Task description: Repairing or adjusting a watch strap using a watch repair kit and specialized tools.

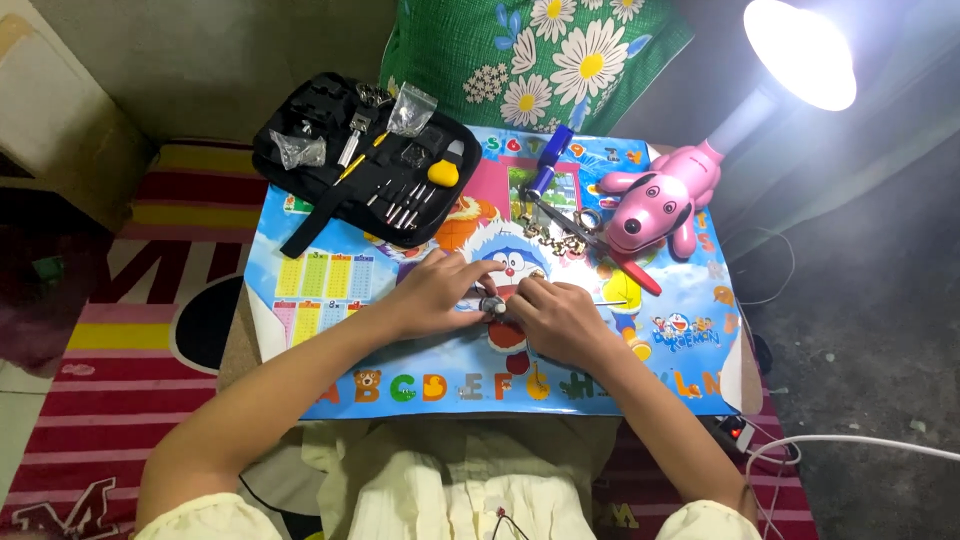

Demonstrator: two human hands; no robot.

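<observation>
- On the colourful cartoon table mat, a small round metal piece sits between the two hands, touching both.
- Behind it lie a black tool case laid open, a blue-handled tool, a metal chain, a red-handled tool and a pink toy-dog lamp; nothing blocks the piece.
- The left hand pinches the piece with curled fingers; the right hand, fingers drawn together, presses against it. A thin rod pokes out beside the right hand.
</observation>
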